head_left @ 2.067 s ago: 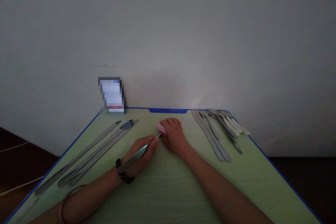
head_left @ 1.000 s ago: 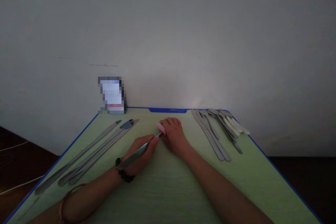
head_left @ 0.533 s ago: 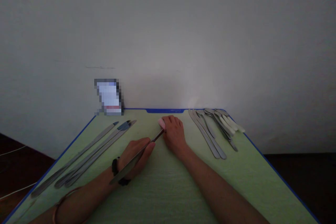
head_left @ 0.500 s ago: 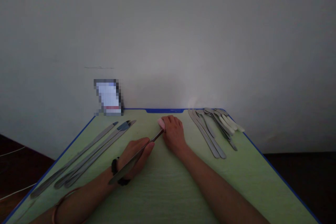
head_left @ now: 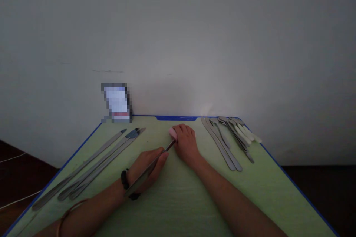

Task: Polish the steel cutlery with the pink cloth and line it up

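Observation:
My left hand (head_left: 148, 166) is closed around a steel table knife (head_left: 144, 175) in the middle of the green mat (head_left: 180, 200). The knife slants from my wrist up to the right. Its far end reaches my right hand (head_left: 185, 142), whose fingers are curled over a small pink pad (head_left: 172, 132) and press it against the knife's tip. Most of the pad is hidden under those fingers.
Three long knives (head_left: 94, 164) lie side by side at the left of the mat. A bunch of several forks and spoons (head_left: 229, 139), some with pale handles, lies at the back right. A blurred card (head_left: 117, 103) stands at the back left against the wall. The mat has a blue rim.
Both hands keep their grip. The knife has slid slightly back and forth against the pink pad, and the view has shifted a little.

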{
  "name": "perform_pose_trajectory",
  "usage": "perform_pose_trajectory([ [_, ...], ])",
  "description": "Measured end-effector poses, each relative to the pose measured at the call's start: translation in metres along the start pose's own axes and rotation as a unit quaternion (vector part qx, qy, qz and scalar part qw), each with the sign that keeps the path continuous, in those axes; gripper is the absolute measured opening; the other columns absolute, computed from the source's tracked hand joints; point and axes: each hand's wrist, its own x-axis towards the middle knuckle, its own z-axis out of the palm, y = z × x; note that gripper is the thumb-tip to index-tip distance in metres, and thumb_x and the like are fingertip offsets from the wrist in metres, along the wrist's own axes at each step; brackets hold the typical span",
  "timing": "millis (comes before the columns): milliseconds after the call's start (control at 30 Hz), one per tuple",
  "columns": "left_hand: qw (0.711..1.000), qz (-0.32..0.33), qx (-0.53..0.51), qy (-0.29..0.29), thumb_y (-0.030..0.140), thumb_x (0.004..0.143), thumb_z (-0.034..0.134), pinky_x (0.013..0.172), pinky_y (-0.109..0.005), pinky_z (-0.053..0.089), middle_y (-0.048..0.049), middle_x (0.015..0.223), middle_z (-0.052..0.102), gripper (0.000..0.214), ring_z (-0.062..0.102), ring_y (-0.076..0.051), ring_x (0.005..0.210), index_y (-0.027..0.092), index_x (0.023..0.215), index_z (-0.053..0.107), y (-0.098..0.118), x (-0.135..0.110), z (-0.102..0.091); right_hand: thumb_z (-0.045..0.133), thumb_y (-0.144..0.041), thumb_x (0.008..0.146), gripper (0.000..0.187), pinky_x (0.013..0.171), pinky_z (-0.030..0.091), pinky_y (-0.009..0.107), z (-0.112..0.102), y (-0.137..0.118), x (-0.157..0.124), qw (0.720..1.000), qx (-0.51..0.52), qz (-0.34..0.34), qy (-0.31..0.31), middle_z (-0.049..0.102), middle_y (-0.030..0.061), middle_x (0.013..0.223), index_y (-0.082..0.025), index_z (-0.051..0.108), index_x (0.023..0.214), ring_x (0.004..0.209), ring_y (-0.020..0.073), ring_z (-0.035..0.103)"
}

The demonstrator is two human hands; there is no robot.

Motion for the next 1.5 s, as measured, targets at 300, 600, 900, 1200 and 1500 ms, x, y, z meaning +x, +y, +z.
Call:
perform_pose_trajectory([
  [300, 0.998, 0.040, 0.051, 0.013, 0.036, 0.095, 0.027, 0.052, -0.025, 0.037, 0.0010, 0.059, 0.054, 0.036, 0.049, -0.013, 0.050, 0.021, 0.066, 0.044, 0.0013, 0.0012, 0.0012, 0.049, -0.006, 0.076, 0.034, 0.090, 0.034, 0.039, -0.0006, -0.0003, -0.0007, 1.000, -0.007, 0.002, -0.004, 0.058, 0.0108, 0.107, -0.020, 0.057, 0.107, 0.102, 0.0259, 0.047],
  [600, 0.994, 0.060, 0.091, 0.015, 0.035, 0.097, 0.026, 0.053, -0.025, 0.039, -0.0004, 0.061, 0.058, 0.038, 0.053, -0.014, 0.051, 0.021, 0.068, 0.048, 0.0004, 0.0003, 0.0025, 0.051, -0.011, 0.079, 0.029, 0.090, 0.034, 0.039, 0.0016, 0.0022, -0.0001, 1.000, -0.002, -0.007, 0.001, 0.058, 0.0103, 0.107, -0.020, 0.057, 0.106, 0.101, 0.0252, 0.047],
  [900, 0.995, 0.061, 0.082, 0.016, 0.034, 0.097, 0.027, 0.050, -0.023, 0.035, 0.0011, 0.055, 0.054, 0.041, 0.050, -0.012, 0.047, 0.020, 0.063, 0.045, 0.0008, 0.0012, 0.0024, 0.052, -0.013, 0.081, 0.027, 0.091, 0.034, 0.038, 0.0041, 0.0035, 0.0001, 1.000, 0.007, -0.014, 0.005, 0.059, 0.0094, 0.107, -0.019, 0.058, 0.107, 0.101, 0.0254, 0.047],
  [1200, 0.993, 0.030, 0.109, -0.034, 0.038, 0.098, 0.019, 0.051, -0.024, 0.039, -0.0026, 0.061, 0.064, 0.048, 0.059, -0.015, 0.050, 0.020, 0.068, 0.051, 0.0044, -0.0008, -0.0007, 0.052, -0.013, 0.081, 0.028, 0.092, 0.033, 0.037, 0.0007, 0.0008, 0.0010, 1.000, 0.010, -0.002, -0.008, 0.058, 0.0100, 0.109, -0.019, 0.058, 0.107, 0.102, 0.0250, 0.046],
  [1500, 0.984, 0.034, 0.164, -0.062, 0.037, 0.098, 0.014, 0.052, -0.024, 0.042, -0.0043, 0.061, 0.067, 0.051, 0.064, -0.017, 0.052, 0.018, 0.075, 0.055, 0.0042, 0.0006, 0.0003, 0.053, -0.012, 0.079, 0.029, 0.090, 0.033, 0.037, 0.0019, 0.0028, 0.0005, 1.000, 0.016, -0.012, -0.008, 0.058, 0.0100, 0.108, -0.019, 0.058, 0.106, 0.101, 0.0241, 0.046],
])
